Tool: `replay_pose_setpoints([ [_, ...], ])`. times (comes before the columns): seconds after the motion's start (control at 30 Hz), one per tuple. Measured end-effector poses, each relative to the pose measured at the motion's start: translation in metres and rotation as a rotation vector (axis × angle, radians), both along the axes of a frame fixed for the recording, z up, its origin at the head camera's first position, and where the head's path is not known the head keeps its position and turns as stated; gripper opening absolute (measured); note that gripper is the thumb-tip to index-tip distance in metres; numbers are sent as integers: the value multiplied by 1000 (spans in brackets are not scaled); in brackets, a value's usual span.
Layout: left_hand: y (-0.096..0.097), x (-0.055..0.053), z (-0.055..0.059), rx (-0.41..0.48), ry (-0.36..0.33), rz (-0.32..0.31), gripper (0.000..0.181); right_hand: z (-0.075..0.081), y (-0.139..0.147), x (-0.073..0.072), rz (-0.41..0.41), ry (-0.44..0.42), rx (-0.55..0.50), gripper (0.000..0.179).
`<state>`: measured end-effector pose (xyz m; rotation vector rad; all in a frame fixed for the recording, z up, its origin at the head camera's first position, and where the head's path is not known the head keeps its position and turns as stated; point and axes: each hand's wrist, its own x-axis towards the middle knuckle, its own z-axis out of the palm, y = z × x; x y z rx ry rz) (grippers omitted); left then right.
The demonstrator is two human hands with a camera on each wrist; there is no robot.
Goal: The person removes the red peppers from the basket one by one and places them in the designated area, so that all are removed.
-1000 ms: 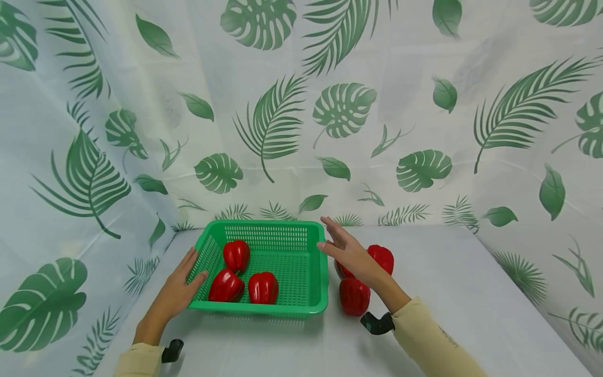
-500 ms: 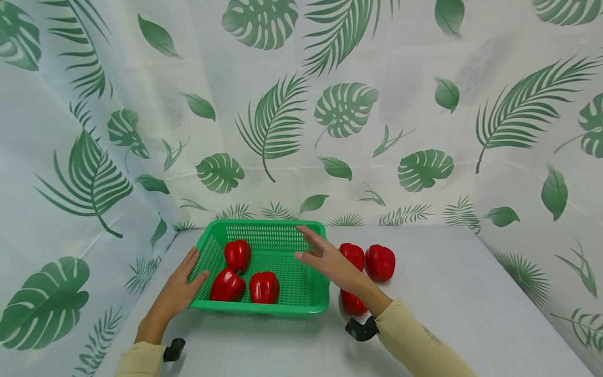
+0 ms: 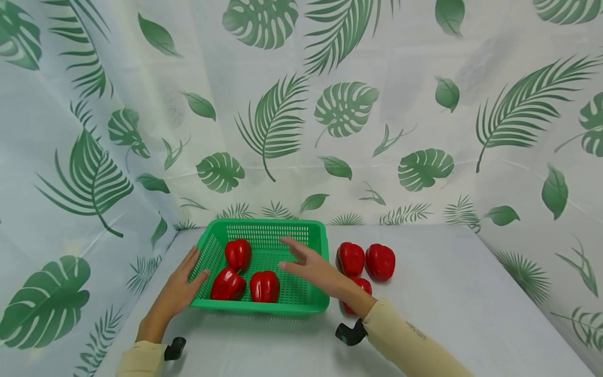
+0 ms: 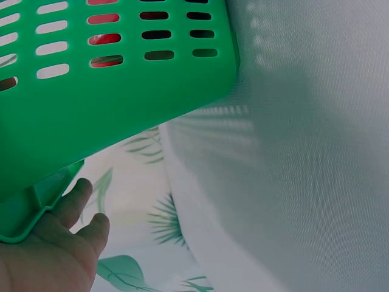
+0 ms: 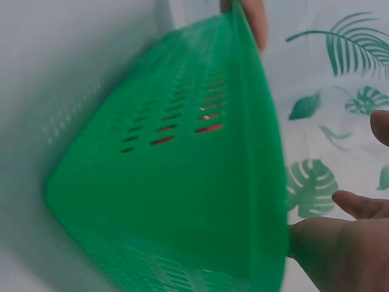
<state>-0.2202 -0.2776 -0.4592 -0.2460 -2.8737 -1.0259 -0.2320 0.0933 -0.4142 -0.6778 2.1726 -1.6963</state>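
A green plastic basket (image 3: 264,308) stands on the table with three red bell peppers inside: one at the back left (image 3: 237,254), one at the front left (image 3: 228,284) and one front centre (image 3: 265,286). My left hand (image 3: 176,288) lies at the basket's left rim, its fingers extended along the edge. In the left wrist view two of its fingertips show past the rim (image 4: 45,210). Above the right half of the basket hovers my right hand (image 3: 311,267), holding nothing, thumb and fingers spread apart.
On the table right of the basket lie three more red bell peppers: one nearest the basket (image 3: 350,258), one farther right (image 3: 380,262) and one partly behind my right forearm (image 3: 363,285). A leaf-patterned white curtain (image 3: 358,173) encloses the back and sides.
My right hand has moved left from the basket's right rim to over its inside, uncovering more of the peppers on the table. The left hand and the basket stay in place.
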Motion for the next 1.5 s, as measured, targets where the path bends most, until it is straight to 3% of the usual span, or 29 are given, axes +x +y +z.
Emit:
replay_pose_setpoints([
  [0.47, 1, -1, -3, 12, -7, -9, 73, -16, -29, 0, -39, -93, 91, 70],
  [0.9, 3, 0, -1, 13, 9, -14, 72, -31, -39, -1, -35, -144, 98, 68],
  [1.5, -1, 0, -1, 9, 3, 7, 73, -35, -45, -8, 0, -166, 207, 70],
])
